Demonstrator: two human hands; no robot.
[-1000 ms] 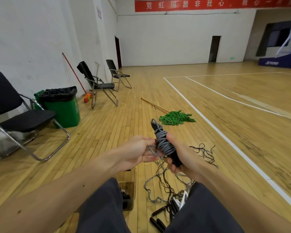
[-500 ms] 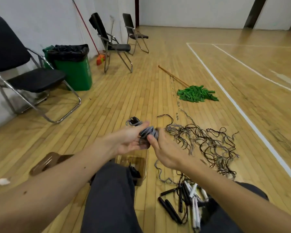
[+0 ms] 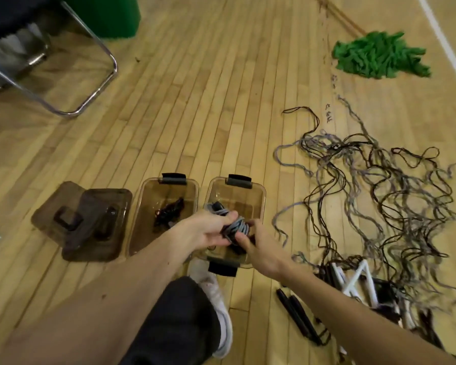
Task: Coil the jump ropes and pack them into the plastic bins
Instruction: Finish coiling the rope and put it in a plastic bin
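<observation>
So far one dark bundle (image 3: 169, 214) lies in the left bin (image 3: 145, 196). My left hand (image 3: 206, 230) and right hand (image 3: 258, 248) both grip a coiled grey rope (image 3: 236, 227) just over the right bin (image 3: 259, 196). Many tangled ropes (image 3: 379, 193) wait on the floor (image 3: 221, 101).

Both bare forearms reach forward and converge, the left hand (image 3: 207, 230) curled round the coiled rope (image 3: 239, 225), the right hand (image 3: 261, 250) seemingly pinching its near side.
</observation>
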